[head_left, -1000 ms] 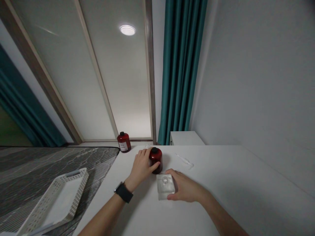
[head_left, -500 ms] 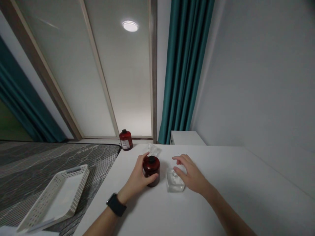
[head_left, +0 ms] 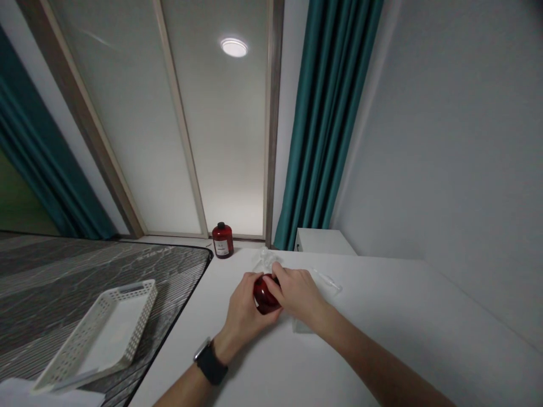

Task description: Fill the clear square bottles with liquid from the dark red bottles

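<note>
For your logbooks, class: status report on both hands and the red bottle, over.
Left hand gripping red bottle on white table. Right hand closed over its top. Clear bottle beside right wrist, partly hidden.

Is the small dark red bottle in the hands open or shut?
Cannot tell: the right hand hides the top of the small dark red bottle.

At lower centre we see our left hand (head_left: 244, 310) wrapped around the side of a dark red jar (head_left: 263, 298) that stands on the white counter (head_left: 382, 339). Our right hand (head_left: 297, 294) closes its grip over the jar's top. A clear container (head_left: 302, 326) peeks out under the right wrist, and a black watch (head_left: 211, 362) sits on the left. Above the hands, a second red bottle (head_left: 223, 240) stands by the window frame. A white basket (head_left: 102, 333) lies at lower left on a grey patterned mat (head_left: 85, 271).
</note>
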The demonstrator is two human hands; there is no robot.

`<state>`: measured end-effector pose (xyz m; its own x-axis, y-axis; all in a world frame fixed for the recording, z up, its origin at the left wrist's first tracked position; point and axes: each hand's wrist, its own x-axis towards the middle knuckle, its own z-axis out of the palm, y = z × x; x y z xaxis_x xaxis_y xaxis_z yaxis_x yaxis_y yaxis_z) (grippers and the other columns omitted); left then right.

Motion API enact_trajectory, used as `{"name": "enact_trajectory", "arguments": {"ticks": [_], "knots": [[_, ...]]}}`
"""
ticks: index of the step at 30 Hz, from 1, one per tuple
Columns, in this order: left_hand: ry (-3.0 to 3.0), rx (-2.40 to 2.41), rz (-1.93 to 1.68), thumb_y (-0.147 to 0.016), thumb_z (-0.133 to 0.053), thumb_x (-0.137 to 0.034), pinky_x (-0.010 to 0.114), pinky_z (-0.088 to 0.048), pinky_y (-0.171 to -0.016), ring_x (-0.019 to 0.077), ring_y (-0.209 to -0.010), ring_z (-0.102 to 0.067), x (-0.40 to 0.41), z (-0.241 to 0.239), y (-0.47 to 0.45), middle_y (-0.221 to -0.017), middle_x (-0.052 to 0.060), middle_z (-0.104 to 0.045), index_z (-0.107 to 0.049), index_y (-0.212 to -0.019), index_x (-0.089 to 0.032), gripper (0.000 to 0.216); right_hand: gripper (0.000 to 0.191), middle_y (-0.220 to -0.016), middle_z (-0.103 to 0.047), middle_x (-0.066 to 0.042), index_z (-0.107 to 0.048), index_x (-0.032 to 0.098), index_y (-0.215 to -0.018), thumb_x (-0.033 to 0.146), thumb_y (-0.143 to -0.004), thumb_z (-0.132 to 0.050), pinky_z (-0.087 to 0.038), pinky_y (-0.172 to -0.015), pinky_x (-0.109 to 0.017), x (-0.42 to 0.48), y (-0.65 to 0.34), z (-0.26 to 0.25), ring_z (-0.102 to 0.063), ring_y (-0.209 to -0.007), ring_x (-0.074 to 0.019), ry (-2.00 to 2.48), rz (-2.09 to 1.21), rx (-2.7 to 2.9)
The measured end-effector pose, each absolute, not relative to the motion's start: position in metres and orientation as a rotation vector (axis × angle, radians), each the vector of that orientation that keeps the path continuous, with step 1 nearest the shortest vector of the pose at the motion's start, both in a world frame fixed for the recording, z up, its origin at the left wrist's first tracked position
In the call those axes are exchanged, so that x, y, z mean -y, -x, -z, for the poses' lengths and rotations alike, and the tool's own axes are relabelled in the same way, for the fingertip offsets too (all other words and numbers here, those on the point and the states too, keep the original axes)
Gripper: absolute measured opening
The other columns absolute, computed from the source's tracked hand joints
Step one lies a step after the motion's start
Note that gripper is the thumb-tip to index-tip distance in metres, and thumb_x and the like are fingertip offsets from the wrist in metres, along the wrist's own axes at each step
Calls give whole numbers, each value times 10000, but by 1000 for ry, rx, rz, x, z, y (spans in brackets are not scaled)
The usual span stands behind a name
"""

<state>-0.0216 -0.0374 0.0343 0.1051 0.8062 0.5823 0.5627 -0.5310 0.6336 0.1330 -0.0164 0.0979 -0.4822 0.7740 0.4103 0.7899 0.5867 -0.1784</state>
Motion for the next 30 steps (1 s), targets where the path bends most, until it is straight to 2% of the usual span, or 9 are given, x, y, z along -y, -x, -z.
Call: {"name": "enact_trajectory", "arguments": {"ticks": [6,10,12,16,19,22,26,27,30], "knots": [[-2108,-1117,-1240,-666,-780,-269,369,-537,-816,248,-934,-630,46,-47,30,-1053,54,-618,-520,-1138,-220,540,164,-749,-710,-45,-591,195,-926,223,-995,-445,-453,-624,-278,19,-145,-96,-651,-636,-189,951,78,2544],[-2131,-1125,-1249,-654,-786,-270,374,-537,-803,252,-913,-633,45,-49,35,-1027,58,-630,-539,-1117,-207,528,114,-974,-671,-90,-574,182,-1005,171,-961,-470,-501,-786,-329,28,-154,-113,-652,-901,-227,777,-66,2584],[-2191,-1234,-1286,-657,-796,-287,388,-531,-780,262,-889,-631,42,-47,35,-1016,69,-632,-550,-1112,-202,524,177,-1078,-644,-96,-538,188,-1106,166,-934,-503,-496,-847,-340,31,-157,-121,-630,-990,-231,845,-197,2535],[-2318,-1351,-1281,-642,-817,-309,412,-502,-784,291,-905,-624,39,-41,35,-1045,91,-644,-544,-1135,-201,574,88,-856,-640,-28,-513,223,-1023,260,-992,-440,-482,-719,-325,33,-160,-124,-622,-768,-215,1111,-429,2469],[-2407,-1373,-1217,-662,-808,-317,417,-473,-804,293,-913,-616,39,-40,34,-1042,86,-653,-539,-1126,-198,549,81,-935,-621,-40,-498,230,-970,176,-957,-439,-484,-796,-325,32,-159,-121,-614,-872,-208,971,-494,2438],[-2435,-1398,-1178,-692,-795,-319,405,-459,-813,282,-912,-612,39,-40,33,-1043,73,-654,-533,-1126,-202,520,223,-1082,-591,-68,-493,224,-1058,110,-866,-506,-468,-912,-353,31,-160,-123,-580,-1022,-219,897,-505,2380],[-2456,-1413,-1221,-685,-800,-289,395,-452,-803,282,-913,-608,39,-41,33,-1040,68,-646,-510,-1140,-199,548,116,-939,-611,-56,-496,209,-1064,203,-957,-450,-487,-838,-386,32,-160,-125,-604,-886,-231,1085,-569,2427],[-2460,-1414,-1233,-689,-797,-285,392,-449,-797,280,-906,-607,39,-41,33,-1032,66,-644,-506,-1138,-197,542,124,-970,-612,-64,-496,209,-1061,180,-947,-456,-484,-862,-388,32,-160,-125,-605,-926,-236,1045,-564,2455],[-2446,-1420,-1257,-701,-790,-274,379,-443,-782,268,-885,-601,38,-40,34,-1025,61,-640,-502,-1131,-197,524,322,-1192,-566,-103,-475,210,-1154,101,-857,-531,-446,-976,-388,33,-161,-125,-556,-1130,-248,909,-502,2450]]}}
